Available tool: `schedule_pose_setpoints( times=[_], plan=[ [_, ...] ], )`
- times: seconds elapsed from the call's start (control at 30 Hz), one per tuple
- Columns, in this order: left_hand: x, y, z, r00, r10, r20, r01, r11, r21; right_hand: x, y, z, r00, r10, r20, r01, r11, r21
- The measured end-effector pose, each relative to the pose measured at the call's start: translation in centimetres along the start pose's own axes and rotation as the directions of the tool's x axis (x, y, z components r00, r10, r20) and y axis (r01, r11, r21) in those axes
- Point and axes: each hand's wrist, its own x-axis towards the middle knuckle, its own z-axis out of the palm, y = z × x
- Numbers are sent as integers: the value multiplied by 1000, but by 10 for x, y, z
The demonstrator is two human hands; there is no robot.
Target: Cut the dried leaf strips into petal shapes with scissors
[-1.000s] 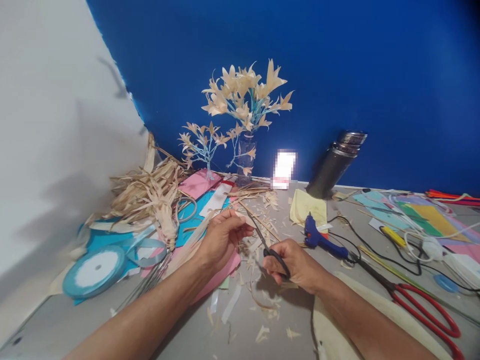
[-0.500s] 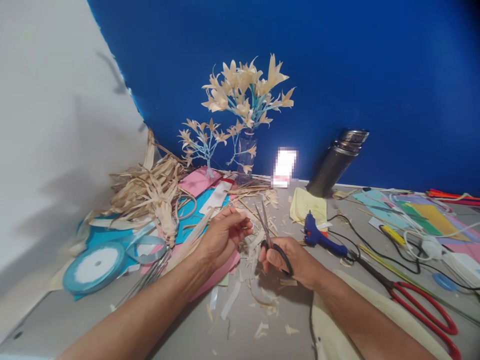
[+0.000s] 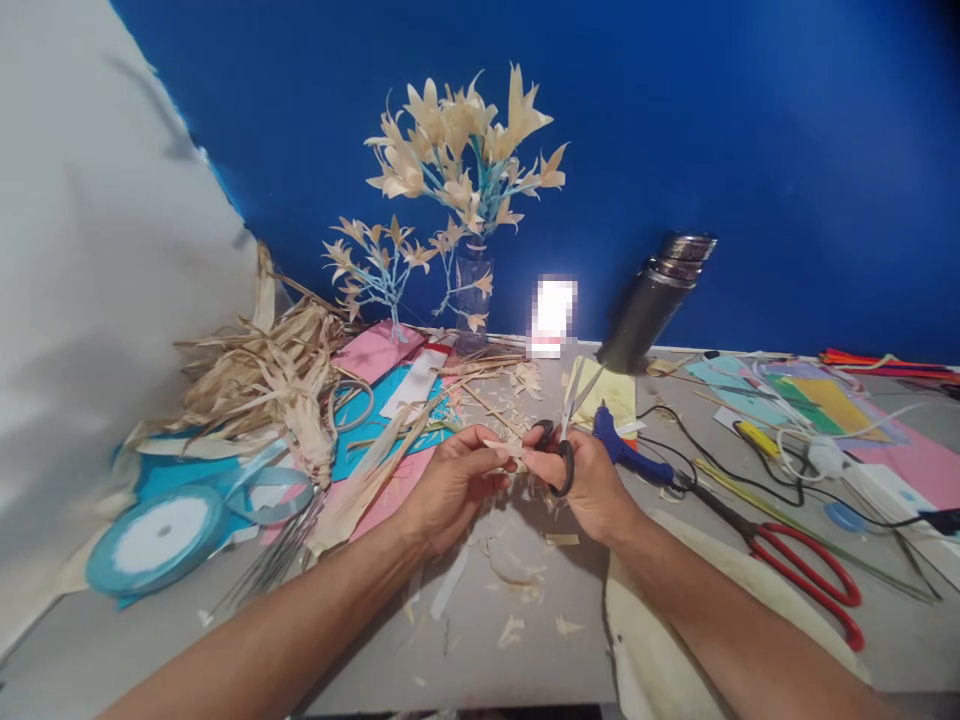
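Note:
My left hand (image 3: 457, 478) pinches a small pale strip of dried husk (image 3: 501, 450) between thumb and fingers. My right hand (image 3: 581, 480) has its fingers through the black handles of small scissors (image 3: 568, 420), whose blades point up and to the right. The right fingertips also touch the strip, so both hands meet over the table (image 3: 495, 640). Husk scraps (image 3: 517, 585) lie scattered below them.
A heap of dried husks (image 3: 262, 375) and a blue ribbon spool (image 3: 154, 535) lie at left. Husk flowers in a vase (image 3: 469, 180) stand at the back by a steel flask (image 3: 652, 300). A blue glue gun (image 3: 619, 450), red-handled scissors (image 3: 806, 575), cables and coloured paper are at right.
My right hand swung the scissors blades from pointing left to pointing up and right, and moved in until it touches the strip in my left hand. The view shifted slightly left.

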Motion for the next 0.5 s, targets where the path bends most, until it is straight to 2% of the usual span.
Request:
schedule_pose_setpoints(
  times=[0.07, 0.17, 0.3, 0.4, 0.5],
  plan=[
    [0, 1, -1, 998, -55, 37, 55, 998, 7, 0, -4, -3, 1000, 12, 12, -12, 1000, 9],
    [-1, 6, -2, 991, -118, 67, 113, 991, 78, -1, -10, -9, 991, 54, 119, -56, 998, 14],
    [-4, 11, -4, 987, -143, 79, 111, 943, 315, -1, -13, -14, 964, 90, 252, -88, 996, -22],
    [-4, 11, -4, 985, -145, 97, 96, 915, 392, 2, -10, -15, 975, 85, 206, -87, 996, 1],
    [-1, 10, -3, 997, -46, 56, 28, 959, 283, 3, -7, -13, 988, 38, 148, -37, 999, -8]
  ],
)
